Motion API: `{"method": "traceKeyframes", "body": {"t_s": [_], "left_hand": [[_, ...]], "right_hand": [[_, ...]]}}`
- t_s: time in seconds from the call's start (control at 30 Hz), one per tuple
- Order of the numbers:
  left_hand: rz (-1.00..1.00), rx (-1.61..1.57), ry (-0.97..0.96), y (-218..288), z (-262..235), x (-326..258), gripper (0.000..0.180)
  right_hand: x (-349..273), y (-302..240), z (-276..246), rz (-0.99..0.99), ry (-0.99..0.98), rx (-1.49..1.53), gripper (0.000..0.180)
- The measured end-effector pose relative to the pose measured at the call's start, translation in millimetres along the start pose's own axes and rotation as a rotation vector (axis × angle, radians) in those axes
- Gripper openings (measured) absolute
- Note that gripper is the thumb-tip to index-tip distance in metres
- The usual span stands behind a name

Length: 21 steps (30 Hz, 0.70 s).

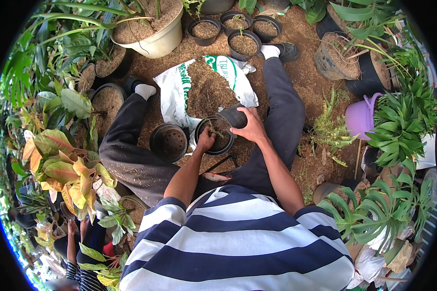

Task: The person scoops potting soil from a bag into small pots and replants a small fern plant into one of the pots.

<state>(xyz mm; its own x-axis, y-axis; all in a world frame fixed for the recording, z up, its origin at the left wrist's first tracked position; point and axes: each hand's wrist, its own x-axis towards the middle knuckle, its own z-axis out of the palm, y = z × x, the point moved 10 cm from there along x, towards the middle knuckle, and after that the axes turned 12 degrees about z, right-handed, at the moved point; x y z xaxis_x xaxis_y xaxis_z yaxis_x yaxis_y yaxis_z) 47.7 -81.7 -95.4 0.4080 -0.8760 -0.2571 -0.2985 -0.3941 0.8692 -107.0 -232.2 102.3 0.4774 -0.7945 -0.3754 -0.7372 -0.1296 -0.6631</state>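
My right hand (251,127) grips a small black pot (232,117) by its side. That pot is tipped, its mouth toward a larger black pot (220,152) on the ground between my legs. Inside the larger pot's opening, my left hand (207,139) is closed around a small plant (212,127) with thin stems; its fingertips are partly hidden. Left of this stands another black pot (154,143) with holes in its base. Beyond my hands lies a white plastic bag (170,99) with green print, torn open over brown potting mix (206,85).
Several small black pots (204,30) of potting mix stand beyond the bag, beside a large cream pot (162,41). A purple bucket (359,119) and a fern (332,131) are at the right. Leafy plants (63,145) crowd the left. Another person's arm (71,242) shows lower left.
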Motion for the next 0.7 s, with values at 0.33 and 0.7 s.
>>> {"method": "traceKeyframes", "body": {"t_s": [0.33, 0.7], "left_hand": [[-0.037, -0.039, 0.007, -28.6, 7.7, 5.1, 0.037], [-0.069, -0.391, 0.059, -25.6, 13.1, 7.1, 0.043]], "right_hand": [[-0.8, -4.7, 0.8, -0.054, 0.015, -0.007, 0.076], [-4.4, -8.6, 4.8, -0.069, -0.011, -0.012, 0.076]]}}
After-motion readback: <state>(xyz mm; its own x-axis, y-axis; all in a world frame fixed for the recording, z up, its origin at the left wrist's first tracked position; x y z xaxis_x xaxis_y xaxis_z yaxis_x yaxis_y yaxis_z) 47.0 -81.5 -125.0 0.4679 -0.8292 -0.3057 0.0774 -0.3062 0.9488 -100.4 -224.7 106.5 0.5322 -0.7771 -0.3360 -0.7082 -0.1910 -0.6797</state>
